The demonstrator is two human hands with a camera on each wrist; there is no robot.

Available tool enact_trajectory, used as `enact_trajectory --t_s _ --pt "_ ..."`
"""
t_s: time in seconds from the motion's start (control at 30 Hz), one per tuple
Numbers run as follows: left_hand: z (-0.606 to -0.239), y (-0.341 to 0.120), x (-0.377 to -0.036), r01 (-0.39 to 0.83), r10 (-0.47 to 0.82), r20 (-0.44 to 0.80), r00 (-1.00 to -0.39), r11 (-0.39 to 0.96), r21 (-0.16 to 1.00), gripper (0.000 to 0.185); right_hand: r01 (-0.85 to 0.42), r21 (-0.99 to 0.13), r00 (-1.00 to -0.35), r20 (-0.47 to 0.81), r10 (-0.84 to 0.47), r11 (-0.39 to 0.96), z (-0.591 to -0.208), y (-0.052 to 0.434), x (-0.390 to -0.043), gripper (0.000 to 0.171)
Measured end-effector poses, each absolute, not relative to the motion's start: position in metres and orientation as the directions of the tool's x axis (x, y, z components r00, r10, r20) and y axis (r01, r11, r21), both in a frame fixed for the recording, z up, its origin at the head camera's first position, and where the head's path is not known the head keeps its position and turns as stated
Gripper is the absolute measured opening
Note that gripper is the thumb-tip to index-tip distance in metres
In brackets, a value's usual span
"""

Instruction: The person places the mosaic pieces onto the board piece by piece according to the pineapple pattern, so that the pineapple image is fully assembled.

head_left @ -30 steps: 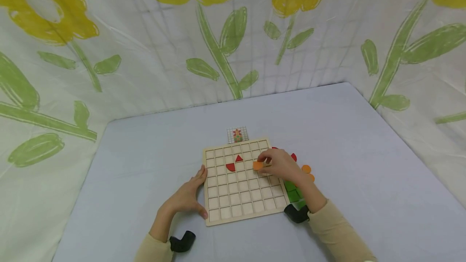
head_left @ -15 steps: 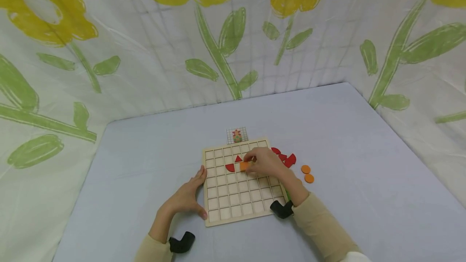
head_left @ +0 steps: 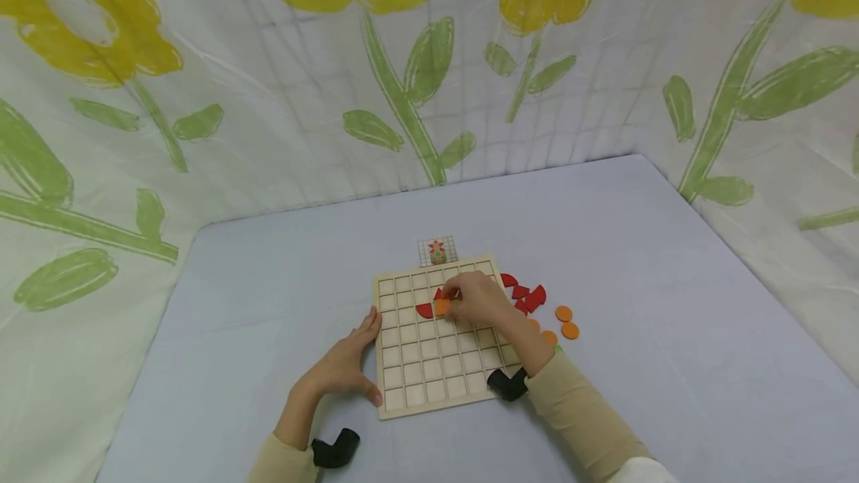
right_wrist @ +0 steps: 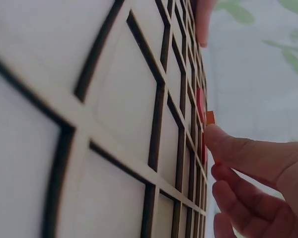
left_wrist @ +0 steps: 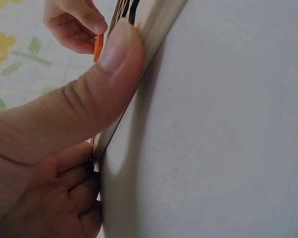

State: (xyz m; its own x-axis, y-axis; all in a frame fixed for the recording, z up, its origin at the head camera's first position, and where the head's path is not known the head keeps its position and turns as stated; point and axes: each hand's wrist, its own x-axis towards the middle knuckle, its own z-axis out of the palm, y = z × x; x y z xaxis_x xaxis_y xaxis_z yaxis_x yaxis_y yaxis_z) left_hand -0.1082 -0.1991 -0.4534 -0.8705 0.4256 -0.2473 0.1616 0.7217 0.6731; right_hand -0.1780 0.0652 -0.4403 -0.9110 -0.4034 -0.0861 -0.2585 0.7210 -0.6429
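A pale wooden grid board (head_left: 421, 373) lies on the table. My left hand (head_left: 341, 361) rests along its left edge, fingers toward the far part and thumb (left_wrist: 120, 54) at the near corner. My right hand (head_left: 478, 300) pinches an orange square tile (head_left: 441, 308) between thumb and fingertips. That tile (right_wrist: 210, 117) is close over the upper middle cells. Just left of it sits a red quarter-circle piece (head_left: 423, 311) in the grid. A red triangle (head_left: 438, 294) lies behind it, partly covered by the right hand.
Beyond the board's far edge lies a small pattern card (head_left: 437, 251) with a printed grid. Loose red pieces (head_left: 535, 299) and orange discs (head_left: 570, 331) lie right of the board. The right forearm hides most of the green pieces. A flower-print curtain (head_left: 282, 133) hangs behind the table.
My right hand has carried the orange tile leftward across the board, up beside the red quarter-circle. The left hand has stayed at the board's edge.
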Motion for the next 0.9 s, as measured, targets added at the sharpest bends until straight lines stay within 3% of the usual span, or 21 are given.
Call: enact_trajectory --t_s 0.9 --pt "-0.4529 -0.2001 -0.1084 0.158 0.427 -0.244 -0.871 0.713 0.683 0.131 -0.261 -0.648 -0.912 -0.078 -0.403 0.716 -0.4429 0.0593 -0.1775 0.019"
